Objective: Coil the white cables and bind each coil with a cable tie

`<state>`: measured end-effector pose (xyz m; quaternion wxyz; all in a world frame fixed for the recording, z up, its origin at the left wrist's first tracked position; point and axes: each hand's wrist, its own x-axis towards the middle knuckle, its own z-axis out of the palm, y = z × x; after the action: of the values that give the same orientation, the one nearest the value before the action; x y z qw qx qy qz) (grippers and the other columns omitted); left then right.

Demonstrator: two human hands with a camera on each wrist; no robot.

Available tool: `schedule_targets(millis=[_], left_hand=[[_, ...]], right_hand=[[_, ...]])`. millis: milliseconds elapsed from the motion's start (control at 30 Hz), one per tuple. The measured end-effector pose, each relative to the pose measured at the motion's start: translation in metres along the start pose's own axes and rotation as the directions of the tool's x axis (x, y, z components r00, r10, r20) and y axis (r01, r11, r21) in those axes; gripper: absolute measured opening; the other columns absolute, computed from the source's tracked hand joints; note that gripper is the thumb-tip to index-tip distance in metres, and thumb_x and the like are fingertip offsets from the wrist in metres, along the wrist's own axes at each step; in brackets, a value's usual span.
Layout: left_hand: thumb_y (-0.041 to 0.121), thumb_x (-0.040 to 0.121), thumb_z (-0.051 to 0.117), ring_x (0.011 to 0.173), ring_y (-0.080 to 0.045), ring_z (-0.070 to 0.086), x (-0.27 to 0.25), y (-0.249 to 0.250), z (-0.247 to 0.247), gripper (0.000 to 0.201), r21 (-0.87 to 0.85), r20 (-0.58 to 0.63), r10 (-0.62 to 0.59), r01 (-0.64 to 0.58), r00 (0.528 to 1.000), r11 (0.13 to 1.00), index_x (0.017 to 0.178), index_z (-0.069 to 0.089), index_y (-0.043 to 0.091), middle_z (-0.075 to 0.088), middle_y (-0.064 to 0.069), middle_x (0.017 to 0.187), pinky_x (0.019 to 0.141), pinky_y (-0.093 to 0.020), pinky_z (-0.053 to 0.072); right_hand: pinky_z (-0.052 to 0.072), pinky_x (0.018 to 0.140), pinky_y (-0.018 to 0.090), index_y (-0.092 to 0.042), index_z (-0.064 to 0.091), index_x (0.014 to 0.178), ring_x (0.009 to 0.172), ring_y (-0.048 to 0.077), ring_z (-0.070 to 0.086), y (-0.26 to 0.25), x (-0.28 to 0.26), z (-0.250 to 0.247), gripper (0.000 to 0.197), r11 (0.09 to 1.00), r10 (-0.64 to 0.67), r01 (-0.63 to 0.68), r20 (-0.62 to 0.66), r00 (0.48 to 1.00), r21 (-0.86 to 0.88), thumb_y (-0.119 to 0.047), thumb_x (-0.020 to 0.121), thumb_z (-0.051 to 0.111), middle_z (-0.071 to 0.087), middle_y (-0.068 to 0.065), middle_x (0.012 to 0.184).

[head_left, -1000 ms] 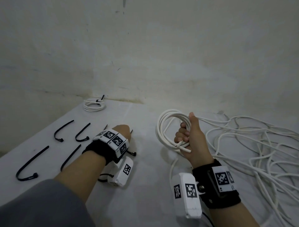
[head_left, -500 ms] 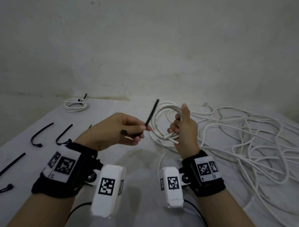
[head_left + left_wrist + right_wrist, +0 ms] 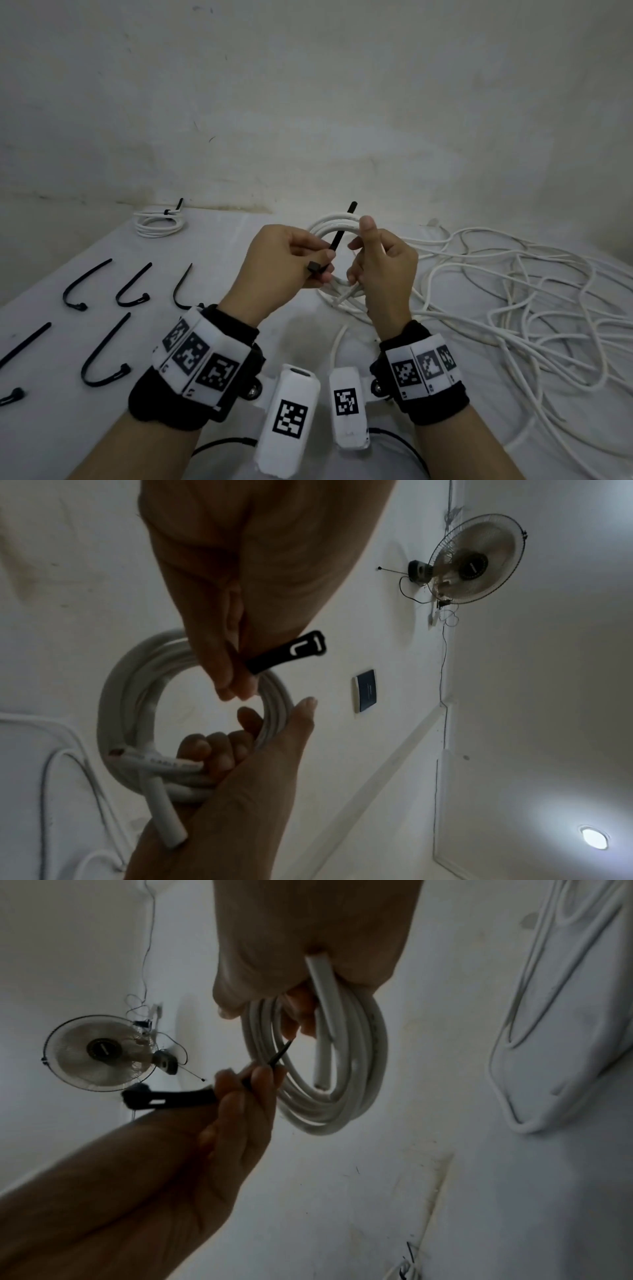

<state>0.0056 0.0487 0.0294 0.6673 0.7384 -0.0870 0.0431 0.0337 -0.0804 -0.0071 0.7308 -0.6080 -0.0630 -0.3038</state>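
My right hand (image 3: 359, 260) grips a white cable coil (image 3: 329, 222) and holds it upright above the table, fingers curled round its lower strands. In the right wrist view the coil (image 3: 342, 1104) hangs from that hand with two cut cable ends showing. My left hand (image 3: 322, 263) pinches a black cable tie (image 3: 337, 240) near its head, and the tail points up across the coil's ring. The left wrist view shows the tie's head (image 3: 301, 650) sticking out past my thumb and fingers, close to the coil (image 3: 113, 685).
Several black cable ties (image 3: 102, 353) lie on the white table at the left. A bound white coil (image 3: 159, 224) sits at the back left by the wall. A loose tangle of white cable (image 3: 513, 291) covers the right side.
My left hand lifted a black tie from the table and carried it right, up to the coil. The right hand kept its grip on the coil and raised it slightly.
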Motion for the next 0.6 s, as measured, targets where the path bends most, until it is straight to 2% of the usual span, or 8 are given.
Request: schedule_targets(millis=[100,200,300,400,433,500,600], left_hand=[[-0.001,0.086,0.065,0.048,-0.011,0.063,0.000,-0.001,0.006,0.003,0.004,-0.026,0.046,-0.046,0.999,0.999,0.087,0.067,0.001,0.067,-0.017,0.069,0.054,-0.021,0.056],[0.000,0.086,0.065,0.050,-0.012,0.063,0.000,-0.004,0.008,0.007,0.013,-0.019,0.047,-0.047,0.999,0.999,0.081,0.067,0.004,0.068,-0.018,0.069,0.057,-0.024,0.058],[-0.001,0.091,0.057,0.058,-0.016,0.068,0.001,-0.007,0.006,0.011,0.019,0.003,0.033,-0.033,0.999,0.999,0.091,0.068,-0.001,0.070,-0.018,0.075,0.064,-0.027,0.060],[-0.010,0.095,0.039,0.074,-0.022,0.073,-0.002,-0.006,0.000,0.028,-0.034,0.086,0.027,-0.024,0.996,0.999,0.104,0.064,-0.004,0.069,-0.017,0.091,0.069,-0.021,0.058],[-0.014,0.092,0.040,0.078,-0.023,0.073,-0.004,-0.004,-0.003,0.030,-0.062,0.121,0.036,-0.029,0.992,0.998,0.106,0.064,-0.003,0.068,-0.017,0.098,0.071,-0.019,0.057],[-0.009,0.087,0.057,0.086,-0.017,0.072,-0.009,0.001,-0.009,0.023,-0.049,0.175,0.090,-0.082,0.980,0.995,0.103,0.068,0.004,0.070,-0.009,0.103,0.078,-0.017,0.055],[0.007,0.081,0.070,0.086,-0.009,0.072,-0.011,0.006,-0.013,0.013,0.037,0.185,0.159,-0.168,0.970,0.985,0.092,0.072,0.012,0.075,0.001,0.090,0.083,-0.015,0.052]], right_hand=[[0.036,0.039,0.023,-0.003,0.068,0.068,0.031,0.014,0.038,-0.001,-0.003,0.001,0.049,1.000,0.028,-0.028,0.067,0.997,-0.004,-0.051,0.074,0.061,0.036,0.007,0.040],[0.035,0.038,0.022,-0.011,0.067,0.067,0.032,0.012,0.035,-0.002,-0.004,0.002,0.035,0.994,0.102,-0.105,0.129,0.986,0.011,-0.042,0.080,0.063,0.035,-0.003,0.037],[0.034,0.039,0.022,-0.016,0.065,0.064,0.032,0.011,0.033,0.000,-0.002,0.002,0.028,0.990,0.138,-0.142,0.106,0.985,0.027,-0.030,0.088,0.063,0.034,-0.005,0.037],[0.035,0.041,0.024,-0.017,0.067,0.066,0.032,0.012,0.034,0.001,0.001,0.001,0.027,0.990,0.137,-0.139,0.050,0.989,0.026,-0.031,0.089,0.063,0.032,-0.002,0.038],[0.036,0.042,0.025,-0.016,0.067,0.066,0.032,0.012,0.034,0.001,0.002,0.000,0.027,0.990,0.137,-0.137,0.031,0.990,0.023,-0.031,0.089,0.063,0.032,-0.002,0.038],[0.037,0.044,0.027,-0.017,0.066,0.066,0.032,0.012,0.036,0.001,0.004,-0.003,0.029,0.989,0.147,-0.147,-0.004,0.989,0.019,-0.033,0.089,0.063,0.033,-0.001,0.037],[0.037,0.043,0.026,-0.018,0.065,0.064,0.032,0.013,0.037,-0.001,0.004,-0.005,0.030,0.987,0.158,-0.157,-0.016,0.987,0.030,-0.034,0.089,0.062,0.034,-0.001,0.036]])
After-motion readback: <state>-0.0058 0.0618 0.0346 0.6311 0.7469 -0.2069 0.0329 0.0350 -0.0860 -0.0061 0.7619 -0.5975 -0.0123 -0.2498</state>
